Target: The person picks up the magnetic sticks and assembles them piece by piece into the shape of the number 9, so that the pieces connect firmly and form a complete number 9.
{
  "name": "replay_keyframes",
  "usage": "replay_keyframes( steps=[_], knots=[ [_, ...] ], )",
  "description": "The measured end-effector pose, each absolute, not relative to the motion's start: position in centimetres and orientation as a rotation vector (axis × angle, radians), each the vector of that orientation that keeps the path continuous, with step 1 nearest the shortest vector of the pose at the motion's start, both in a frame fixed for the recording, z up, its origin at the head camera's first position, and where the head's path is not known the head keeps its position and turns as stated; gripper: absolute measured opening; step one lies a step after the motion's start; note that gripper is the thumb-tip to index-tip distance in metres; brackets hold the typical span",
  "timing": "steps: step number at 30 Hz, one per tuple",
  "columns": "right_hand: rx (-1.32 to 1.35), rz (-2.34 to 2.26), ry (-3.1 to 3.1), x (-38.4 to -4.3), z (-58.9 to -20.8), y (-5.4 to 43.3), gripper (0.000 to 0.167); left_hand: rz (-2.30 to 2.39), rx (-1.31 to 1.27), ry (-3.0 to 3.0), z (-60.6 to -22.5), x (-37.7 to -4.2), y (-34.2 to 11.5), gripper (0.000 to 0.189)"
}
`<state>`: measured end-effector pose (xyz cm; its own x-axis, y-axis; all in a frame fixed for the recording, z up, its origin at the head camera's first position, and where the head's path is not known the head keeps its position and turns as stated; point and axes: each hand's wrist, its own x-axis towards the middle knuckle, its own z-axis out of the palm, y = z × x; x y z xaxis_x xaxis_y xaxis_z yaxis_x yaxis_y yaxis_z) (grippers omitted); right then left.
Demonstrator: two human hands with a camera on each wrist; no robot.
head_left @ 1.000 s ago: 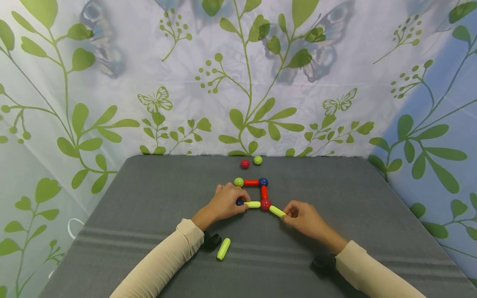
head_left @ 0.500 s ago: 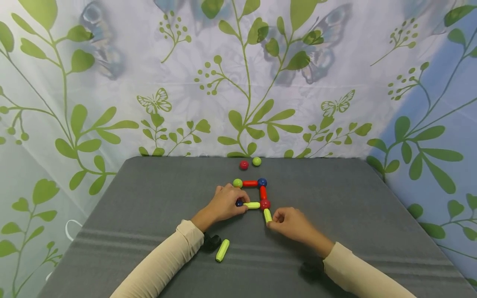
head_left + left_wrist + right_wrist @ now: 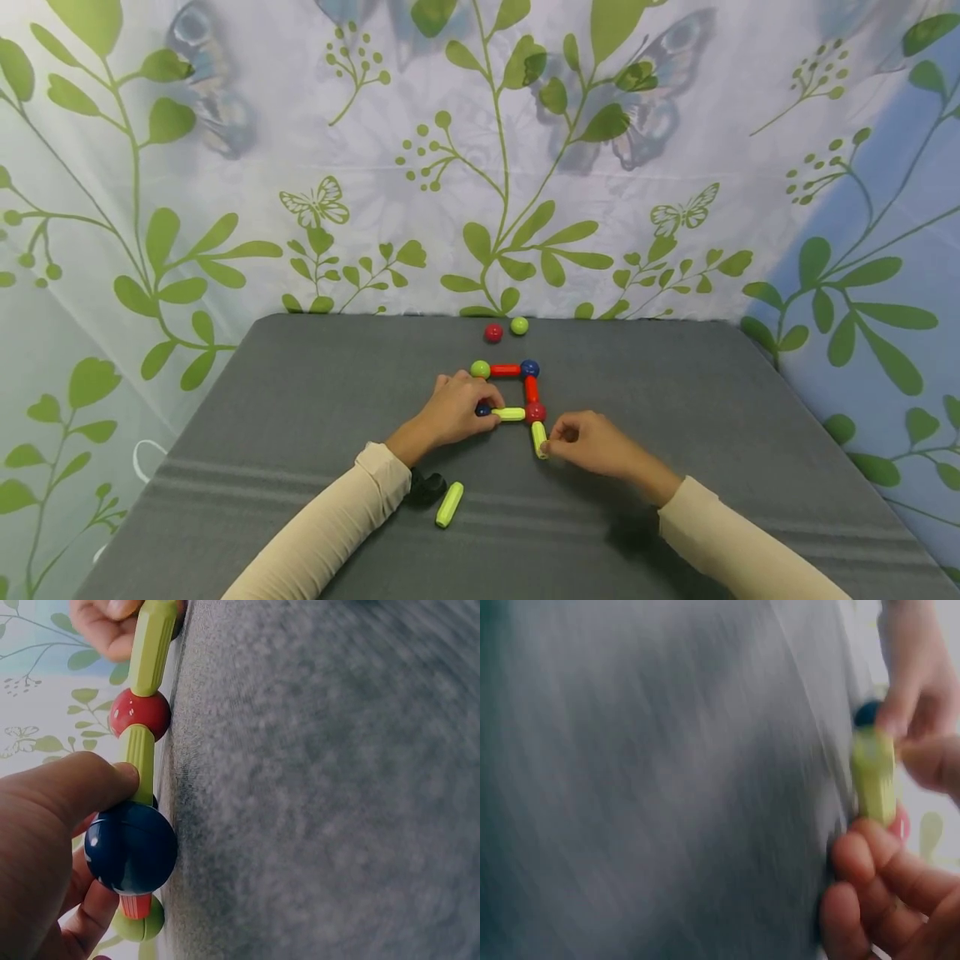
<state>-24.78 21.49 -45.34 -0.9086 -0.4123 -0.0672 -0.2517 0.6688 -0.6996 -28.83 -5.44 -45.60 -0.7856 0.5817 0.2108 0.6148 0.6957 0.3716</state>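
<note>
A square of magnetic-style building rods and balls lies on the grey table. Its corners are a green ball point(image 3: 481, 368), a blue ball point(image 3: 529, 368), a red ball point(image 3: 536, 412) and a dark blue ball point(image 3: 131, 847). My left hand point(image 3: 459, 407) pinches the yellow-green rod point(image 3: 139, 760) between the dark blue and red balls, thumb on top. From the red ball a second yellow-green rod point(image 3: 539, 439) points toward me. My right hand point(image 3: 596, 446) pinches that rod near its free end with thumb and fingers. The square's left side is mostly hidden behind my left hand.
Behind the square sit a loose red ball point(image 3: 493, 332) and a loose green ball point(image 3: 519, 326). A loose yellow-green rod point(image 3: 449, 505) lies near my left forearm. A leaf-patterned curtain point(image 3: 480, 167) hangs at the back edge of the table point(image 3: 337, 358).
My right hand has moved left, swinging its yellow-green rod about the red ball from slanting rightward to pointing toward me. My left hand has stayed in place.
</note>
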Motion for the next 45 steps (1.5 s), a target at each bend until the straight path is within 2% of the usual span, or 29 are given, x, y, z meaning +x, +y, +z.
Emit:
replay_keyframes(
  steps=[8, 14, 18, 23, 30, 45],
  knots=[
    [-0.485, -1.089, 2.682, -31.3, -44.9, 23.7, 0.013, -0.652, -1.010, -2.820, -45.2, -29.0, -6.0, 0.010],
    [-0.484, -1.099, 2.700, -36.2, -44.3, 24.0, 0.028, -0.623, -1.037, -2.801, -45.5, -29.0, -5.7, 0.011],
    [-0.519, -1.138, 2.689, -39.6, -43.4, 22.3, 0.039, -0.591, -1.035, -2.819, -45.7, -29.1, -5.8, 0.011],
    [-0.504, -1.227, 2.653, -42.8, -43.0, 20.1, 0.041, -0.595, -1.056, -2.827, -45.5, -29.3, -6.0, 0.010],
    [-0.408, -1.366, 2.594, -44.8, -44.8, 18.7, 0.043, -0.592, -1.038, -2.844, -45.6, -29.6, -6.4, 0.010],
    [-0.399, -1.316, 2.691, -45.6, -46.7, 18.4, 0.040, -0.570, -1.029, -2.833, -45.8, -29.5, -6.7, 0.012]
  ],
)
